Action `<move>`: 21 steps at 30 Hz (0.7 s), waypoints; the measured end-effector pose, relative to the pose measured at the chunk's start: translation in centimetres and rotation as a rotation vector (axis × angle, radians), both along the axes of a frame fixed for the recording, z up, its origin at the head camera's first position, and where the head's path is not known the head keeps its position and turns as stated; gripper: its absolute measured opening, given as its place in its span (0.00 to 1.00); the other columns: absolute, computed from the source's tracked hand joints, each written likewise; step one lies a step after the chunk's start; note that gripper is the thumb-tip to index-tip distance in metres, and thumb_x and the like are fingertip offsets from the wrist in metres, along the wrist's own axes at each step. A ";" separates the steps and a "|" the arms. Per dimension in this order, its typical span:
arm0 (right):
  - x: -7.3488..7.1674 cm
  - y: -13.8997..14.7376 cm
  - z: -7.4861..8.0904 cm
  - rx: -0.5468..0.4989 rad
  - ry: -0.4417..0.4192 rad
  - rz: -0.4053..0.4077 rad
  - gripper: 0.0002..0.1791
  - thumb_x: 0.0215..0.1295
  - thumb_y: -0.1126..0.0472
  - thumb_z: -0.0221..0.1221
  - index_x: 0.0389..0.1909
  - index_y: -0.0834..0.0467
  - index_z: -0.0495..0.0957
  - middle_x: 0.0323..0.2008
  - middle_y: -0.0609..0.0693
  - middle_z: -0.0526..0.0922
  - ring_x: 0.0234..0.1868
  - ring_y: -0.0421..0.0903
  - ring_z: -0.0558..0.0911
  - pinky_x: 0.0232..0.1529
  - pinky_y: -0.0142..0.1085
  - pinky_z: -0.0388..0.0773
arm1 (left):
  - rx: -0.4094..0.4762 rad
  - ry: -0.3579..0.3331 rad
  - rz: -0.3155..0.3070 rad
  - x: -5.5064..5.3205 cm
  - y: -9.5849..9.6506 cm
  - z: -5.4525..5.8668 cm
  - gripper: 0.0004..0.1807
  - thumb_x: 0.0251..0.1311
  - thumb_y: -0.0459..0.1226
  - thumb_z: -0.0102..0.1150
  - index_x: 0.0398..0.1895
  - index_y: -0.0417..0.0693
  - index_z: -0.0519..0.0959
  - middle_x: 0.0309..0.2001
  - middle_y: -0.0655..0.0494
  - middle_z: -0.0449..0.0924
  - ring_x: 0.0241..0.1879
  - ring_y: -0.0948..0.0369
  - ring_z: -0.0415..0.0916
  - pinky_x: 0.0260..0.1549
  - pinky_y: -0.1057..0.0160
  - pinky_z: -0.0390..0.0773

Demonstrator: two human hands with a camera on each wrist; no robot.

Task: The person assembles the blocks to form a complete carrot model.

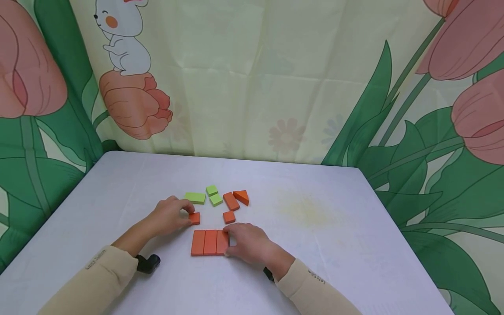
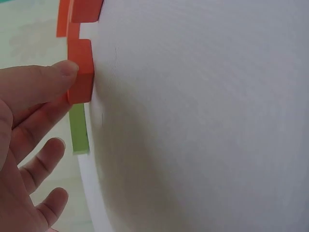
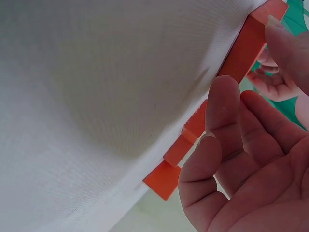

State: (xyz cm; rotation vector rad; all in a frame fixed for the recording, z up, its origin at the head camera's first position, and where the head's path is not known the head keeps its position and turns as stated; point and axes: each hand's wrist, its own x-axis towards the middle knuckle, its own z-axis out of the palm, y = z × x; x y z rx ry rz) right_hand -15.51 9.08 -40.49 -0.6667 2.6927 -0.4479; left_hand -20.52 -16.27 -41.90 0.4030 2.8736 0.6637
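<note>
Thumb and fingertips of my left hand (image 1: 169, 216) pinch a small orange block (image 1: 194, 218) lying on the white table. In the left wrist view this orange block (image 2: 81, 72) shows between the thumb and forefinger, the other fingers spread loosely. Just in front of it, three orange rectangular blocks (image 1: 210, 242) lie flat, long sides together in a row. My right hand (image 1: 252, 244) grips the rightmost of these by its two ends, thumb at the near end and fingers at the far one. The right wrist view shows this orange rectangular block (image 3: 243, 50) between thumb and fingertips.
Behind the row are another small orange block (image 1: 229, 217), an orange rectangular block (image 1: 231, 201) and an orange triangular block (image 1: 242, 197). Several green blocks (image 1: 195, 198) lie behind my left hand. A printed cloth (image 1: 252, 87) hangs beyond the table's far edge.
</note>
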 end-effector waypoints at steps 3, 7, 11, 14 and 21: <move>0.1 0.0 0.2 0.003 -0.002 -0.001 0.31 0.60 0.52 0.72 0.64 0.54 0.77 0.56 0.43 0.80 0.58 0.45 0.77 0.58 0.42 0.75 | -0.001 -0.001 0.002 0.1 -0.4 0.0 0.13 0.55 0.36 0.73 0.44 0.50 0.82 0.41 0.60 0.79 0.48 0.51 0.69 0.45 0.49 0.72; 0.1 0.0 0.2 0.006 -0.001 0.005 0.31 0.60 0.51 0.72 0.64 0.54 0.77 0.55 0.43 0.80 0.57 0.44 0.77 0.57 0.42 0.75 | -0.001 0.004 0.005 0.7 -1.0 0.0 0.13 0.55 0.35 0.73 0.43 0.50 0.83 0.40 0.60 0.80 0.48 0.51 0.70 0.44 0.50 0.73; 0.1 0.0 0.2 0.003 0.001 0.005 0.31 0.60 0.52 0.71 0.64 0.54 0.77 0.56 0.44 0.81 0.57 0.45 0.77 0.57 0.43 0.75 | 0.001 0.021 -0.005 1.7 -1.9 -0.1 0.12 0.54 0.34 0.73 0.42 0.50 0.83 0.39 0.61 0.81 0.46 0.52 0.70 0.42 0.51 0.73; 0.1 0.0 0.1 0.005 -0.001 0.006 0.31 0.60 0.51 0.71 0.64 0.54 0.76 0.56 0.44 0.80 0.57 0.45 0.77 0.57 0.43 0.75 | 0.002 0.020 -0.009 2.9 -2.6 0.0 0.12 0.54 0.34 0.73 0.42 0.50 0.84 0.39 0.61 0.81 0.46 0.53 0.71 0.42 0.51 0.75; 0.0 -0.1 0.1 0.024 0.009 0.013 0.31 0.59 0.50 0.72 0.63 0.53 0.77 0.55 0.43 0.80 0.56 0.44 0.77 0.56 0.42 0.76 | 0.008 -0.002 -0.017 5.9 -3.5 0.1 0.14 0.51 0.34 0.75 0.41 0.53 0.83 0.39 0.63 0.80 0.45 0.55 0.71 0.42 0.51 0.75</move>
